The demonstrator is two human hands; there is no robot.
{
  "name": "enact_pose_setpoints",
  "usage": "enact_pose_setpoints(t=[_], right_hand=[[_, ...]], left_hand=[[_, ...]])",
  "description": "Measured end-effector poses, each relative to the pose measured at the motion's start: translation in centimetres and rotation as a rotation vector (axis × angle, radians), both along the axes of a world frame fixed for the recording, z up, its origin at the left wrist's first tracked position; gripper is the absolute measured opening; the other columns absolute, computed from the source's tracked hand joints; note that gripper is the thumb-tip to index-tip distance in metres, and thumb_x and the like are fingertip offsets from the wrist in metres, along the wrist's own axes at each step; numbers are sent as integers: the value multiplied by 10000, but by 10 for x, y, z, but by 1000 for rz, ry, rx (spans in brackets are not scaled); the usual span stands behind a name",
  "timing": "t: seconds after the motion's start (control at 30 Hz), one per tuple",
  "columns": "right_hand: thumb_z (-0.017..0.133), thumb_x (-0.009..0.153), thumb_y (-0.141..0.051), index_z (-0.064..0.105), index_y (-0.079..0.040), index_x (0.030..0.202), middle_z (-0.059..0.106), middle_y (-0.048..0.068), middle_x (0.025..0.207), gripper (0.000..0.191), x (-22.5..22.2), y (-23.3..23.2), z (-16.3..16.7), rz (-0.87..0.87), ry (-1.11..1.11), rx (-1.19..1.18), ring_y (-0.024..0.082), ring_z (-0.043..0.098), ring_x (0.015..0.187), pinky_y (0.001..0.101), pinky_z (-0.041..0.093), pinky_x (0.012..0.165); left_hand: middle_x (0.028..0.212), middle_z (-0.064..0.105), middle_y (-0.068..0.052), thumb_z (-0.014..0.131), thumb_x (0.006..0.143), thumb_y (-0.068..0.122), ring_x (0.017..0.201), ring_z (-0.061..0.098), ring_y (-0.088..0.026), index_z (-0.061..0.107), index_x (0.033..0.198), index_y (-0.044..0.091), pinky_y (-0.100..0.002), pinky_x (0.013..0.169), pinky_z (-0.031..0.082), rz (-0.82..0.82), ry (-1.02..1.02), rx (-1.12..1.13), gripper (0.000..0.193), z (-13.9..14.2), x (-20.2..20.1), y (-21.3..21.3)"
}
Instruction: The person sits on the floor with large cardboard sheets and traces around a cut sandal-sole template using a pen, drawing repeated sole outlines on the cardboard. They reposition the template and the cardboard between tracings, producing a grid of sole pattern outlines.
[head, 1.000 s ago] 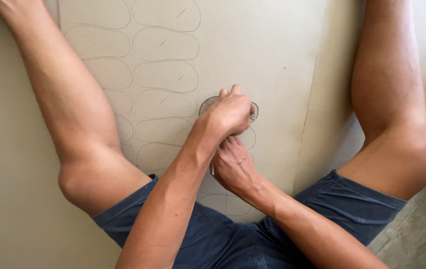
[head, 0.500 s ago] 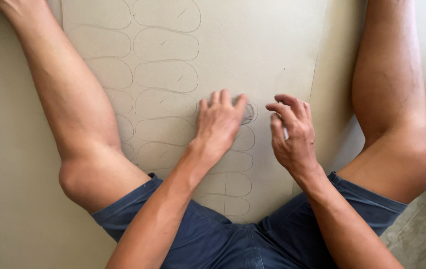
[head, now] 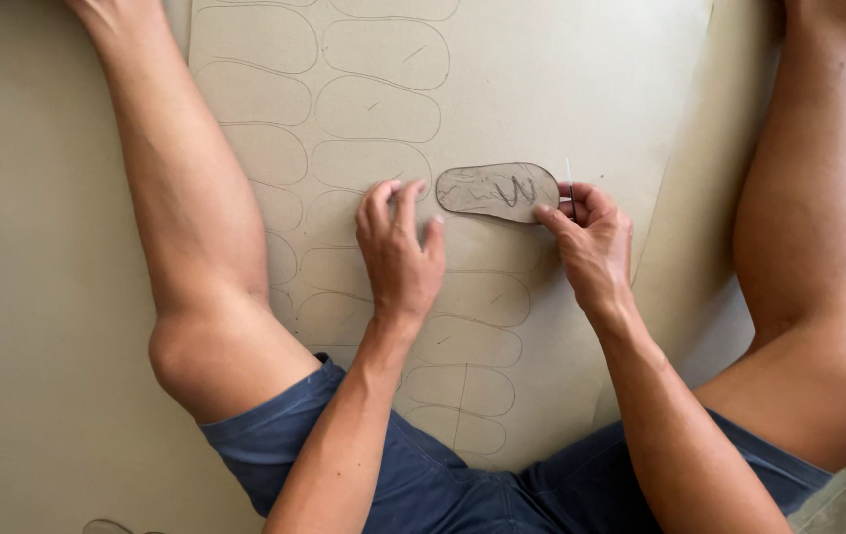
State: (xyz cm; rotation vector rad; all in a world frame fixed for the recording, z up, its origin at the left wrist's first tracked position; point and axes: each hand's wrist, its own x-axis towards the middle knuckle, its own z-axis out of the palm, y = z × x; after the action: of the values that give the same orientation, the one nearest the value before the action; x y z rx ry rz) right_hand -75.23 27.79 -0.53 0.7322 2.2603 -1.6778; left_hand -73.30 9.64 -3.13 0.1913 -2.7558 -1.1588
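1. The person sits on the floor with both bare legs spread wide; a large tan cardboard sheet lies flat between them.
2. The sheet carries rows of drawn sole-shaped outlines, running from the top edge down toward the blue shorts.
3. A sole-shaped template, brown with dark scribbles, lies flat on the sheet, in line with the right-hand row of outlines.
4. The left hand rests palm down on the sheet just left of the template, fingers slightly apart and extended; the fingertips lie near the template's left end.
5. The right hand sits at the template's right end, fingers pinched together on a thin white pen held upright against the template's edge.
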Motion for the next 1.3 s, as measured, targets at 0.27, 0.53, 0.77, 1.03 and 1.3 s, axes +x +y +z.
enact_pose_setpoints(t=[0.27,0.53,0.77,1.03,1.3], right_hand=[[802,899,-136,670,-6,1172,647,5,973,330,4,1,-16,73,158,252,25,572,744,216,504,632],[801,900,-168,747,-46,1117,646,7,1025,255,4,7,-23,112,110,390,81,546,688,257,506,626],[790,899,-163,733,-42,1095,636,12,1000,237,2,9,-22,106,164,349,72,596,718,250,531,647],[795,898,-143,746,-48,1089,650,39,966,219,1,8,-16,145,181,449,117,592,697,291,528,649],[771,974,-211,789,-82,1076,739,114,939,165,-6,20,-14,409,160,640,185,681,760,358,543,691]], left_hand=[[1384,497,-137,762,936,250,1398,424,-356,688,1207,138,-541,1118,360,21,73,-96,303,-16,2,6],[1377,509,-114,752,955,258,1393,436,-334,698,1211,152,-527,1114,361,50,93,-125,283,-24,2,11],[1381,519,-106,734,963,265,1395,446,-325,696,1208,153,-525,1120,351,56,106,-151,273,-23,0,15],[1379,508,-136,721,950,245,1378,441,-350,675,1229,125,-538,1105,340,42,87,-142,307,-21,-1,17],[1554,385,-288,612,978,147,1473,367,-418,550,1484,136,-571,1224,327,-488,3,-573,509,-11,8,53]])
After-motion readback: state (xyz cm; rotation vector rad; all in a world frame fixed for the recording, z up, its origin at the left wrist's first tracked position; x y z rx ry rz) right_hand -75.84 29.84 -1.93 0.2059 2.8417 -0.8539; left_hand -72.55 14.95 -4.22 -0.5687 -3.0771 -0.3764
